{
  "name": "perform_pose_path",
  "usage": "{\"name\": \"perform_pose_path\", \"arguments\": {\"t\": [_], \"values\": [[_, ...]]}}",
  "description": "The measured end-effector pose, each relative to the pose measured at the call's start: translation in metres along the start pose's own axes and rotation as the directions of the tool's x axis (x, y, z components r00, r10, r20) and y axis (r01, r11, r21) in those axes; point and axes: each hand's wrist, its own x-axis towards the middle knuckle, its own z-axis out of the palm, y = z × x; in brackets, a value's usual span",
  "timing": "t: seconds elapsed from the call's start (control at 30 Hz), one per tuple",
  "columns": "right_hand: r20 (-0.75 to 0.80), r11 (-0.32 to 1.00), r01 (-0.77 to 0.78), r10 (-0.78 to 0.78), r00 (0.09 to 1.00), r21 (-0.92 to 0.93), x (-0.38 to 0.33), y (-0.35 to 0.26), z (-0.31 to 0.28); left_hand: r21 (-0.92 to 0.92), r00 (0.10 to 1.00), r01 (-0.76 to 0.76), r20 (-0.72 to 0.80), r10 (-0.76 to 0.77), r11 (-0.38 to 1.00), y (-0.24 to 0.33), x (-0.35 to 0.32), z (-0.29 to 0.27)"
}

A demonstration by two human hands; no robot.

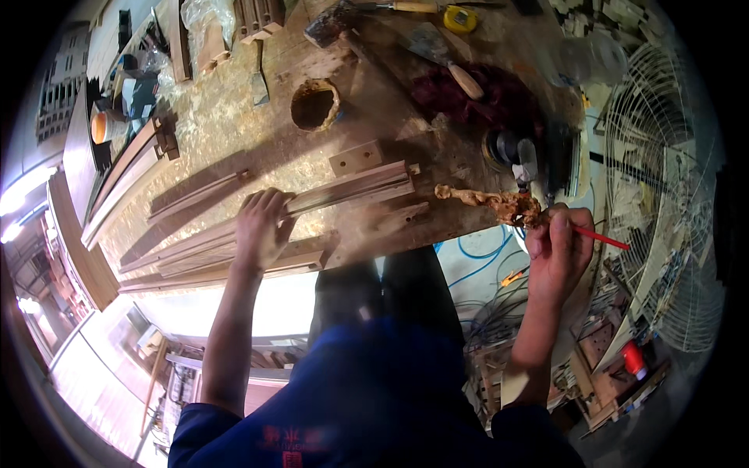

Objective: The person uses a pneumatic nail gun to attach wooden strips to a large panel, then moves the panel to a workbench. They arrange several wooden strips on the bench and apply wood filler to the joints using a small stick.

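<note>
My left hand [261, 226] is closed over a long grooved wooden strip [351, 189] lying on the workbench. My right hand [560, 249] grips a thin stick with a red end [602, 236], past the bench's front right edge. The stick's other end is thickly caked with lumpy brown glue [499, 204] and points left, toward the strip's end. More wooden strips lie under and beside my left hand, among them a shorter strip [195, 196]. Behind the held strip sits a wooden block with two holes [356, 159]. A round tub with a glue-crusted rim [315, 84] stands farther back.
On the workbench [226, 129] lie a mallet [329, 23], a scraper [460, 76], a dark red cloth [499, 97] and a yellow tape measure [460, 19]. A wire fan guard [663, 156] stands at right. Blue hose [476, 253] and cables lie below the bench edge.
</note>
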Motion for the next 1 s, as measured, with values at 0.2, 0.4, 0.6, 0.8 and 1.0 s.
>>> {"name": "perform_pose_path", "arguments": {"t": [0.2,0.4,0.6,0.8,1.0], "values": [[0.045,0.999,-0.038,0.039,0.998,-0.033,0.014,0.008,0.006,0.060,0.999,-0.013,-0.028,0.015,0.998,0.001,0.022,0.047],[0.059,0.996,-0.026,0.032,0.998,-0.086,0.029,0.008,0.015,-0.212,0.941,0.283,-0.127,-0.313,0.936,0.003,0.036,0.043],[0.072,0.993,-0.011,0.020,0.997,-0.118,0.032,0.001,0.051,-0.768,0.964,-0.110,-0.237,-0.120,0.631,-0.045,0.143,0.073],[0.330,0.924,0.321,-0.242,0.912,-0.210,0.011,-0.029,0.088,-0.690,0.877,-0.317,-0.475,-0.076,0.651,-0.034,0.130,0.060],[0.660,0.742,0.630,-0.358,0.661,-0.228,-0.095,-0.044,0.205,-0.903,0.879,-0.189,-0.330,-0.344,0.386,-0.039,-0.065,0.000]]}}
